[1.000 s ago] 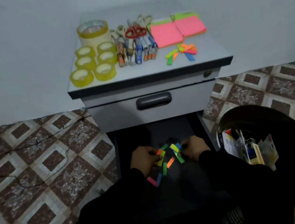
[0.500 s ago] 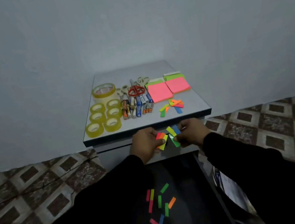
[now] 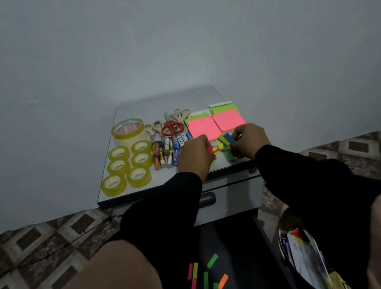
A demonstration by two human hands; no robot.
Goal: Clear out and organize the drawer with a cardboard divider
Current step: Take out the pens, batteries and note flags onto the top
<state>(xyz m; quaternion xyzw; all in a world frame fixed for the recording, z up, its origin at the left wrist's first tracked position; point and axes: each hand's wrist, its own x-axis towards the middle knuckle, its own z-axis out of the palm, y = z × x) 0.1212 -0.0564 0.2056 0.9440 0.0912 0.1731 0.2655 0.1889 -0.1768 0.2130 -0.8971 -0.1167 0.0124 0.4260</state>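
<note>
We see the open drawer (image 3: 238,250) holding loose coloured tabs (image 3: 206,284), while above the worktop (image 3: 165,183) our left hand (image 3: 195,155) and right hand (image 3: 250,141) each pinch more tabs (image 3: 226,139).

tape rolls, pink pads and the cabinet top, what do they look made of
Tape rolls: glossy, see-through yellowish plastic film, seemingly on pale card cores. Pink pads: matte neon paper, with stacked sheet edges showing at the sides. Cabinet top: smooth, pale grey, faintly reflective with a dark edge; probably painted metal or laminate, hard to tell in this dim light.
</note>
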